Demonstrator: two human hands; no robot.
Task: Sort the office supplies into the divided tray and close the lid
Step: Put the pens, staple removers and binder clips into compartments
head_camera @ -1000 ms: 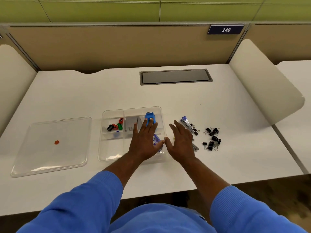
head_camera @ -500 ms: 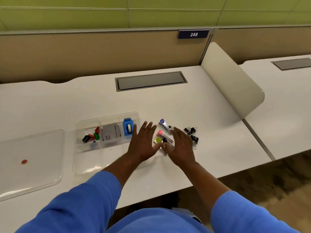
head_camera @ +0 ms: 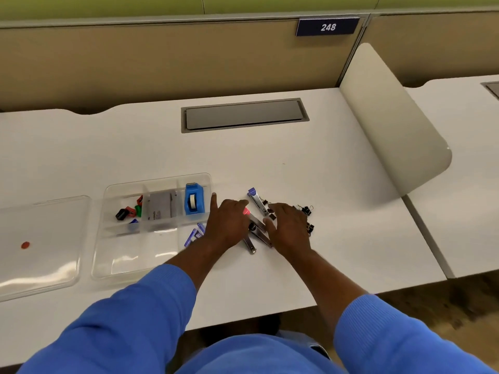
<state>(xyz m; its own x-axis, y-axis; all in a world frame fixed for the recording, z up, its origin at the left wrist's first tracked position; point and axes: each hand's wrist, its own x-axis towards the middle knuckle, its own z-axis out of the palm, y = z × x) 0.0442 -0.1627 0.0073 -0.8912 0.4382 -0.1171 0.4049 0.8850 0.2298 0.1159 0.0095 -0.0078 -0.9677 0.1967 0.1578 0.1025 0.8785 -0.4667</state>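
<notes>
Left hand (head_camera: 229,228) palm down, fingers straight and spread, resting on the pink-tipped stapler (head_camera: 255,222). Right hand (head_camera: 290,229) palm down just beside it, fingers bent over the binder clips (head_camera: 306,210); grip not discernible. Staplers lie between the hands, outside the tray (head_camera: 108,268), long axes running far-left to near-right. The tray sits to the left, so the left hand is judged nearer for the transfer.

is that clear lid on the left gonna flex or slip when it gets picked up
Probably light and a bit bendy: the clear lid looks thin. Its glossy surface may be slippery, and lying flat on the table it offers only its rim to grip.
</notes>
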